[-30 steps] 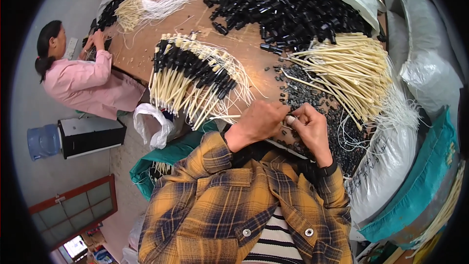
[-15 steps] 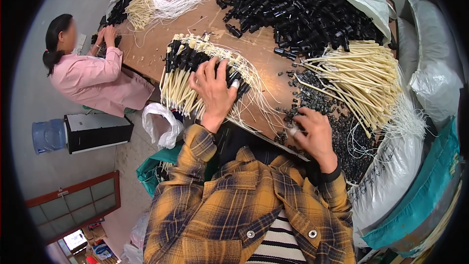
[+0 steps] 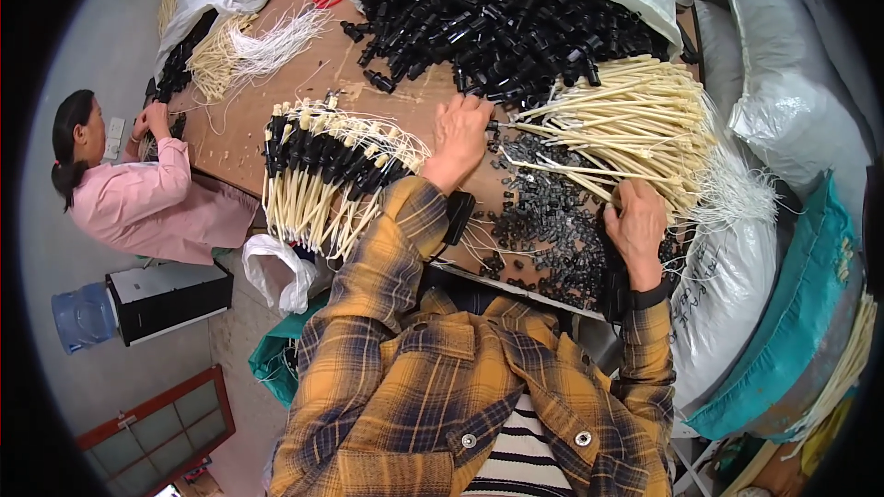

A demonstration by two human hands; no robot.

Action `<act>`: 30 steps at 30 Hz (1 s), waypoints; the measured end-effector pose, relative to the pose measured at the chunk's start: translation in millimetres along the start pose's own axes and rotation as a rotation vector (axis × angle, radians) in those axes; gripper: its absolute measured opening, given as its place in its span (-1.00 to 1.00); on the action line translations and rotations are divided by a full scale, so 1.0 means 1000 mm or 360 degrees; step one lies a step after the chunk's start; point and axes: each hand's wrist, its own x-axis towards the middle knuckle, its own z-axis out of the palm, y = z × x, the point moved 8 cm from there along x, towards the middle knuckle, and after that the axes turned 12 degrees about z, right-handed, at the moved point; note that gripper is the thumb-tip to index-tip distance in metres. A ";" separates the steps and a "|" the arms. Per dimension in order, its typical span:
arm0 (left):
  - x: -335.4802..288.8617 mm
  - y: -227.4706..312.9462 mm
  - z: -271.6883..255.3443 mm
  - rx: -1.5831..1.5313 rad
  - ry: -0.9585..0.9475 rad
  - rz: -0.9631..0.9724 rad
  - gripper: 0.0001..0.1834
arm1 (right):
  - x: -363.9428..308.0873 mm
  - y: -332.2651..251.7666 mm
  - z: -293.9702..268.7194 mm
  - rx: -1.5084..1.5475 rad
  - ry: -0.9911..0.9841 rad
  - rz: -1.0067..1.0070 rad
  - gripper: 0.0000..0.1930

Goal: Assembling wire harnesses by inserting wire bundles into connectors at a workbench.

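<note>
Brown board forms the table (image 3: 387, 92), which fills the upper middle of the head view. The left hand (image 3: 460, 133) lies flat, palm down, fingers spread loosely at the centre of the frame, its fingertips at the lower edge of the black caps (image 3: 516, 23) heaped in an open white sack at upper centre. Whether it has pinched anything under its fingers cannot be told. Just left of that hand lies a fan of finished pieces (image 3: 322, 170), cream tubes with black heads and thin white wires, spread over the near table edge. The right hand (image 3: 635, 225) sits right of centre, fingers curled down onto the lower end of the cream tubes (image 3: 626, 120), a loose bundle running toward the upper right; it appears to close on a few strands, though the grasp is hidden beneath the knuckles. Between the two hands is a scatter of small black bits (image 3: 543, 221). Yellow plaid sleeves come up from the lower edge. At the left of the frame a person in pink (image 3: 147, 202) works at the far table corner, near another pile of wires (image 3: 267, 41). White sacks (image 3: 792, 92) stand at the right, a teal bag (image 3: 792, 331) below them.
</note>
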 end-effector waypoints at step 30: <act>-0.086 0.060 -0.036 -0.0427 0.0178 0.0465 -0.79 | -0.040 -0.042 0.001 -0.0173 -0.0595 0.0112 -0.50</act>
